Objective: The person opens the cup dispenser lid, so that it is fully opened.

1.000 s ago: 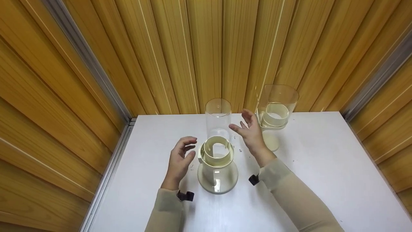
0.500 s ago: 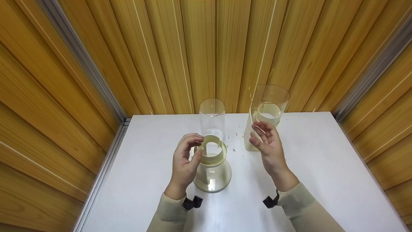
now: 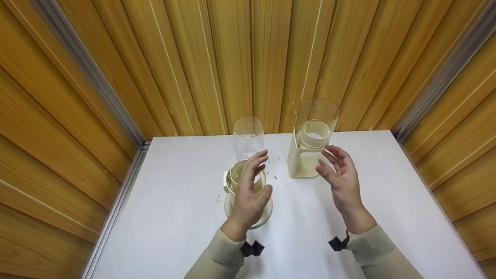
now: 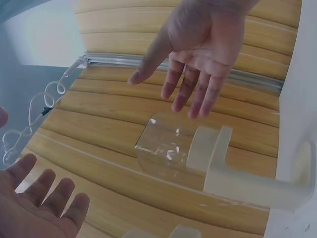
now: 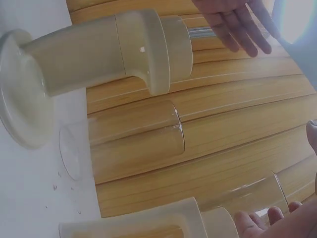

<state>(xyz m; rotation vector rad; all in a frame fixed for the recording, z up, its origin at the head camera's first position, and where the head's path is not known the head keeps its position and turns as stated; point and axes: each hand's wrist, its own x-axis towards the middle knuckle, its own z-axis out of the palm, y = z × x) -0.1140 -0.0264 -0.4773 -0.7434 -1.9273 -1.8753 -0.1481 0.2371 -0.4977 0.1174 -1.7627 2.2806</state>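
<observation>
My left hand [image 3: 252, 193] hovers in front of a cream stand [image 5: 79, 54] with a round base and a ring-shaped top, hiding much of it in the head view. Its fingers are loosely bent, holding nothing. To the right, my right hand [image 3: 343, 182] hangs in the air with relaxed fingers, near a second cream stand [image 3: 293, 162]. That stand carries a clear open-topped cup [image 4: 163, 144] over its cream collar. A clear cylinder [image 3: 248, 139] stands upright on the table behind the round-based stand. In the right wrist view, no contact shows between my left hand [image 5: 240, 25] and that stand.
The white table [image 3: 174, 217] ends at wood-look panel walls [image 3: 267, 58] at the back and sides. Small dark specks lie on the tabletop between the stands. A coiled white cable [image 4: 47, 101] hangs in the left wrist view.
My left hand has moved right, across the front of the round-based stand. My right hand has come back nearer and to the right. The head view has shifted slightly; the stands stay put.
</observation>
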